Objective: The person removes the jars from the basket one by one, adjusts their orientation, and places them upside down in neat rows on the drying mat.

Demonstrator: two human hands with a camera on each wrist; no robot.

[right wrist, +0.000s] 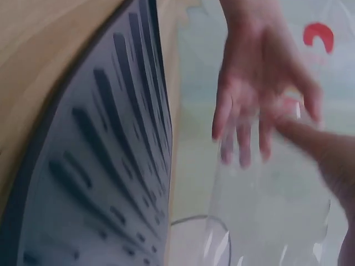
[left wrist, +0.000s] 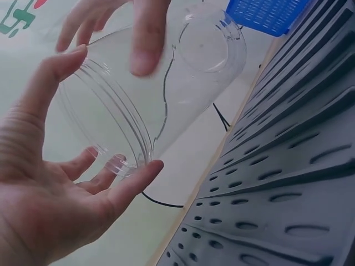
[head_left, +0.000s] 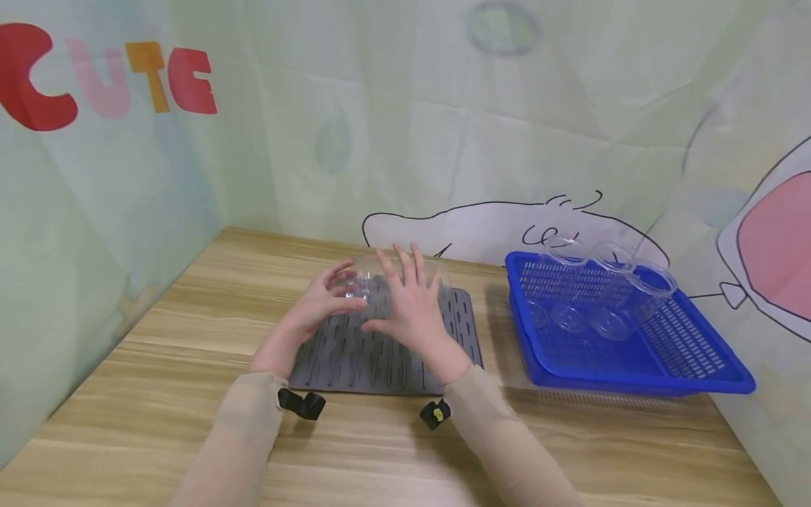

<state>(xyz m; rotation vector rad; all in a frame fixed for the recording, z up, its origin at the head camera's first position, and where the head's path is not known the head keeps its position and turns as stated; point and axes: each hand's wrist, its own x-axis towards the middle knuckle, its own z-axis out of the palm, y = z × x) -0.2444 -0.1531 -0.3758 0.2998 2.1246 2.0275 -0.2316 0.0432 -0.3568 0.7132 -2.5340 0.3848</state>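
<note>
A clear plastic jar (left wrist: pixel 188 105) lies sideways in the air, close over a grey ridged mat (head_left: pixel 380 370). My left hand (head_left: pixel 319 304) holds its ringed mouth end, the thumb on one side of the rim and the fingers on the other, as the left wrist view shows. Over the jar's body is my right hand (head_left: pixel 413 310), fingers spread and nearly straight. In the left wrist view, the right thumb (left wrist: pixel 148 39) passes in front of the jar and blurs. The jar's base points away from the left hand. In the head view, the right hand hides part of the jar.
To the right of the mat stands a blue slotted plastic basket (head_left: pixel 633 384). Inside it, three clear jars (head_left: pixel 611 324) lean toward the back wall. A printed fabric backdrop (head_left: pixel 405 141) rises behind the wood-grain table (head_left: pixel 355 458).
</note>
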